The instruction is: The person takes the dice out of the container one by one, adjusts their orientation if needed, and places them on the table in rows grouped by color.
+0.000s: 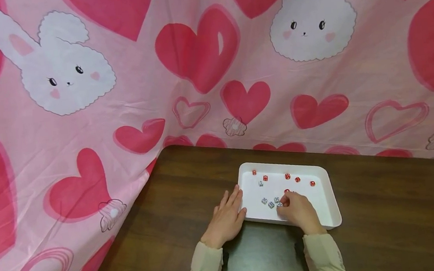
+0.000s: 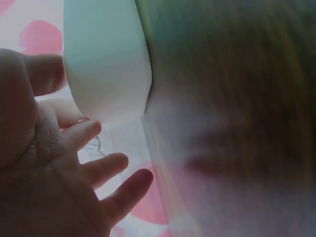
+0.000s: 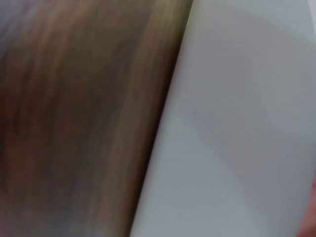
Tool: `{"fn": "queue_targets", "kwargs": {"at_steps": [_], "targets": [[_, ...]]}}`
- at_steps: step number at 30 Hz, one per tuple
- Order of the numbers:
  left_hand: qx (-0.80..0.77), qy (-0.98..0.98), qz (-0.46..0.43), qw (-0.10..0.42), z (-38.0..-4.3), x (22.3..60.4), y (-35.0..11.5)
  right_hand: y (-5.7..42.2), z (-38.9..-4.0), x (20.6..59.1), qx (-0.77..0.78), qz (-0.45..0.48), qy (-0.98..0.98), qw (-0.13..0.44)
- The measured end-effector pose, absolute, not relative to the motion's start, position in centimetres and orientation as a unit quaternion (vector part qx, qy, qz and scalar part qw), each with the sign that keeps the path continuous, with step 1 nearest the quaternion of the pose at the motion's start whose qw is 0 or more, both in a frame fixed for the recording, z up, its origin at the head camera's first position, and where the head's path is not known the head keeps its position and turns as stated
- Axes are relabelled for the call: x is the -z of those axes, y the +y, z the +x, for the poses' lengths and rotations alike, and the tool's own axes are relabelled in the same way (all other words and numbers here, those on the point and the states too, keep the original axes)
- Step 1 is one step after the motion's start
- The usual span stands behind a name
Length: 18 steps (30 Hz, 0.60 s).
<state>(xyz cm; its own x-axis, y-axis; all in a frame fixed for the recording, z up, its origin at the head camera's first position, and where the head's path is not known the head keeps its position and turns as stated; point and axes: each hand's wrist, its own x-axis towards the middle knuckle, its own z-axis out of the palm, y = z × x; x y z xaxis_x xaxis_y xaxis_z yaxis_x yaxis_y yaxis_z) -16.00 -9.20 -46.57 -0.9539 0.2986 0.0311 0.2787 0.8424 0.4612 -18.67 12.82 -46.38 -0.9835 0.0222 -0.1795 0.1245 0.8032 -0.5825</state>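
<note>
A shallow white tray (image 1: pixel 325 205) on the table holds several red dice (image 1: pixel 287 176) toward its far side. Several white dice (image 1: pixel 264 201) with dark pips lie nearer the front, one of them farther back by the red ones. My left hand (image 1: pixel 223 218) rests with straight fingers against the tray's left end; the left wrist view shows its spread fingers (image 2: pixel 126 195) by the tray's outer wall (image 2: pixel 106 64). Over the tray's front, my right hand (image 1: pixel 299 211) pinches a white die (image 1: pixel 279 205) between thumb and forefinger. A red die (image 1: pixel 286 191) sits partly hidden behind its fingers.
The dark wooden table (image 1: pixel 391 205) extends on both sides of the tray. A pink curtain (image 1: pixel 206 105) with hearts and rabbits hangs along the back and left. In the right wrist view, the tray's outer wall (image 3: pixel 232 128) fills the right part.
</note>
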Motion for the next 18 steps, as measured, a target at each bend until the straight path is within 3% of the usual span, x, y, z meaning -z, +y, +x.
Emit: {"fn": "queue_targets", "kwargs": {"at_steps": [18], "targets": [[-0.229, 0.960, 0.162, 0.026, -16.07, 46.73, -9.43, 13.50, -18.42, 46.46, 0.326, 0.041, 0.942, 0.073]]}}
